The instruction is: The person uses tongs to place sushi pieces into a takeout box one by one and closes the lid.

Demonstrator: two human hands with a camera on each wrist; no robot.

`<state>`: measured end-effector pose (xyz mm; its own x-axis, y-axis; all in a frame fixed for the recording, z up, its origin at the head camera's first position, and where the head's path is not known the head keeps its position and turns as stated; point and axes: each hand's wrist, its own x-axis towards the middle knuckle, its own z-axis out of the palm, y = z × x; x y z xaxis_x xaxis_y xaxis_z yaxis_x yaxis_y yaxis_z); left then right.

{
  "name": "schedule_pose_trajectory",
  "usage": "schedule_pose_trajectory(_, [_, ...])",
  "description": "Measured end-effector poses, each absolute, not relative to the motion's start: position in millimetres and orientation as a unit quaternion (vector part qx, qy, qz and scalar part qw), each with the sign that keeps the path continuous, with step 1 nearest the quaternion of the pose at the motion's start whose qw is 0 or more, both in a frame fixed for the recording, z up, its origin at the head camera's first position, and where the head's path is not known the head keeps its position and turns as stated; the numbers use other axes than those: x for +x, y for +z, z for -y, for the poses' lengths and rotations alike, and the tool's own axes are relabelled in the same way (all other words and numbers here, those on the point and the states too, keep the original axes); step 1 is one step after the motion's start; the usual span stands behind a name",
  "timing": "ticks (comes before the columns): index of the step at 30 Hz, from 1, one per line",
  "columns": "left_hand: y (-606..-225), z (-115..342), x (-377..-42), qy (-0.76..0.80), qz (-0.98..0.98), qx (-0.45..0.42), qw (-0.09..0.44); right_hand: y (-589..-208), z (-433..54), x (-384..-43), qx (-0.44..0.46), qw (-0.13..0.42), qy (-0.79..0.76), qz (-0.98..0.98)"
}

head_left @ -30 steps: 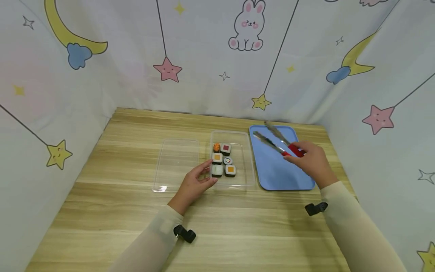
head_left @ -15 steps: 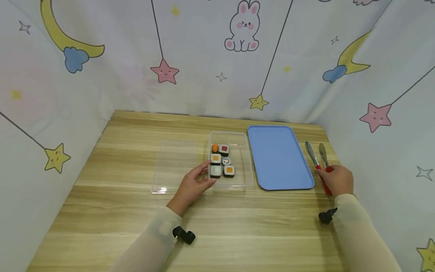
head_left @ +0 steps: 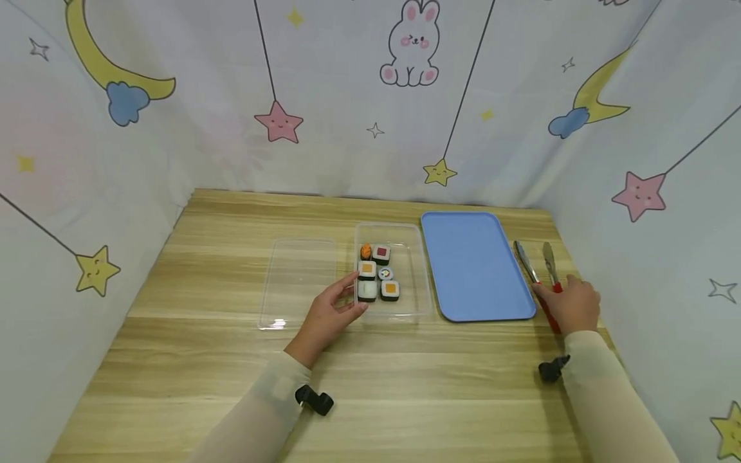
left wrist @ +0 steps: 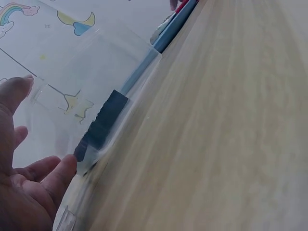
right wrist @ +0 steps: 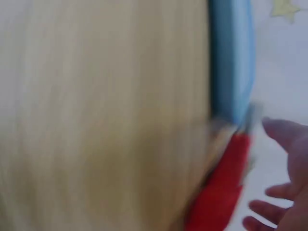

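Note:
My left hand (head_left: 327, 319) rests its fingertips against the left wall of a clear plastic container (head_left: 417, 283). Inside stand several sushi pieces, among them an orange-topped one (head_left: 366, 251) and a white roll with a dark red centre (head_left: 381, 253). The left wrist view has the fingers (left wrist: 62, 175) touching the container's low side. At the right, my right hand (head_left: 573, 305) is over the red handles of metal tongs (head_left: 525, 260), which lie spread on the table. In the right wrist view its fingers (right wrist: 269, 211) are spread apart, beside the blurred red handle (right wrist: 216, 192).
A blue tray (head_left: 477, 267) lies between the container and the tongs. Left of the container is a clear lid (head_left: 301, 276), flat on the wooden table (head_left: 405, 399). Patterned white cloth (head_left: 347, 77) hangs at the back and both sides.
The right hand has carried the tongs from above the blue tray down to the table on its right, and its fingers have come off them. The left hand has stayed at the container.

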<state>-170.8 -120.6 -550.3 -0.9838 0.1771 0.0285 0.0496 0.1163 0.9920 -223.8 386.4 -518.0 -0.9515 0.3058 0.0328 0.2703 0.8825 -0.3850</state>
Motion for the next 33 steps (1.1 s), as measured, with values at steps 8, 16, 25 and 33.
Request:
schedule_pose_trajectory(8, [-536, 157, -172, 0.589, -0.804, 0.066, -0.049, -457, -275, -207, 0.007, 0.160, 0.333, 0.929])
schedule_pose_trajectory(16, [-537, 216, -183, 0.419, -0.901, -0.072, -0.091, -443, -111, -176, 0.212, 0.023, 0.475, 0.854])
schedule_pose_trajectory(25, [-538, 230, -187, 0.391, -0.911, -0.123, -0.050, -479, 11, -170, 0.213, -0.175, 0.416, 0.866])
schedule_pose_trajectory(33, [-543, 231, -191, 0.380, -0.916, -0.121, -0.042, -514, 48, -181, 0.107, -0.154, 0.355, 0.916])
